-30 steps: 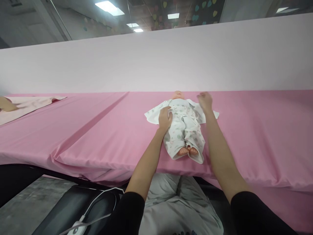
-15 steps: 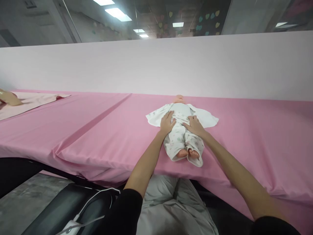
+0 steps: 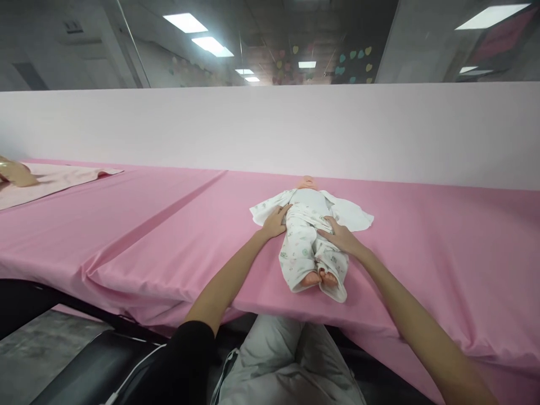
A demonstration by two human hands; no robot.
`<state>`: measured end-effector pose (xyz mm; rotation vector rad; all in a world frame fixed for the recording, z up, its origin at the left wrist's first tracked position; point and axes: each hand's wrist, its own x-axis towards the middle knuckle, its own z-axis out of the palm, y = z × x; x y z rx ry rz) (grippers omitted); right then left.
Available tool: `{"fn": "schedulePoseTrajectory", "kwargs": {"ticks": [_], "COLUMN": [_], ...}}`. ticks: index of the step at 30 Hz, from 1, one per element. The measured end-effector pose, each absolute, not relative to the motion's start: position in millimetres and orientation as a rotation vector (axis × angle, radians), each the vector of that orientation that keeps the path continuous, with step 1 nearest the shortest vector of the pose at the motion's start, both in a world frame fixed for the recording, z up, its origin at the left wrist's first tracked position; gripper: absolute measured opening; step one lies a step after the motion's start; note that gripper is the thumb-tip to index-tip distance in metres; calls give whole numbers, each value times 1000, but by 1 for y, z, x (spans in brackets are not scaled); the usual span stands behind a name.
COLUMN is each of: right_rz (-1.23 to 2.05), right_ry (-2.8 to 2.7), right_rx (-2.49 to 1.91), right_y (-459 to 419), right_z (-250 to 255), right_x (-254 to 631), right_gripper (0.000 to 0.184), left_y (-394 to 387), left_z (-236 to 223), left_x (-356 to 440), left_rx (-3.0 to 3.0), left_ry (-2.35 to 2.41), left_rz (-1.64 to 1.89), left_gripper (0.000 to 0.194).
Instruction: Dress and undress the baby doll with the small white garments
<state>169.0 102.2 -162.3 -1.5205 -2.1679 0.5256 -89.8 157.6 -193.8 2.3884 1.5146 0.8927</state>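
Head view: baby doll [image 3: 307, 194] lies face up at 12 o'clock on the pink-covered worktop [image 3: 442, 253], feet toward the wearer, in a printed white sleepsuit [image 3: 298, 261]. White cloth [image 3: 352, 214] spreads beneath it, side flaps out flat at 11 and 1 o'clock, not folded over. Left hand [image 3: 274, 222] rests open, fingers spread, at the doll's waist; right hand [image 3: 341, 237] lies open on its thigh. Hands apart, neither clamped. Another person's hand [image 3: 14, 174] sits far off at 10 o'clock.

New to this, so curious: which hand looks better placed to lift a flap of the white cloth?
Probably the left hand: it lies beside a flap, while the right hand rests on the doll's legs.
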Motion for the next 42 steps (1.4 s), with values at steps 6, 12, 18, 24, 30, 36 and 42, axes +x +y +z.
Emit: {"fn": "schedulePoseTrajectory", "kwargs": {"ticks": [6, 12, 18, 24, 30, 36, 42], "right_rz": [328, 314, 317, 305, 298, 277, 367], "right_ry": [-2127, -2044, -2030, -2033, -1984, -1977, -1924], "right_rx": [-1583, -1545, -1493, -1510, -1513, -1549, -1642], "right_y": [98, 100, 101, 102, 104, 108, 109], "right_z": [-163, -173, -176, -177, -179, -182, -179], "right_x": [165, 167, 166, 166, 163, 163, 164], "right_gripper": [58, 55, 54, 54, 52, 48, 43], "left_y": [165, 163, 170, 167, 177, 169, 137], "left_z": [-207, -214, -208, -195, -198, -201, -196], "left_x": [-93, -76, -74, -79, -71, -74, -74], "left_rx": [2166, 2056, 1657, 1457, 1635, 1631, 1807], "left_ry": [1377, 1121, 1156, 1044, 1167, 1304, 1380], "left_rz": [1052, 1311, 1228, 1153, 1270, 1263, 1136], "left_gripper": [71, 78, 78, 60, 59, 41, 44]}}
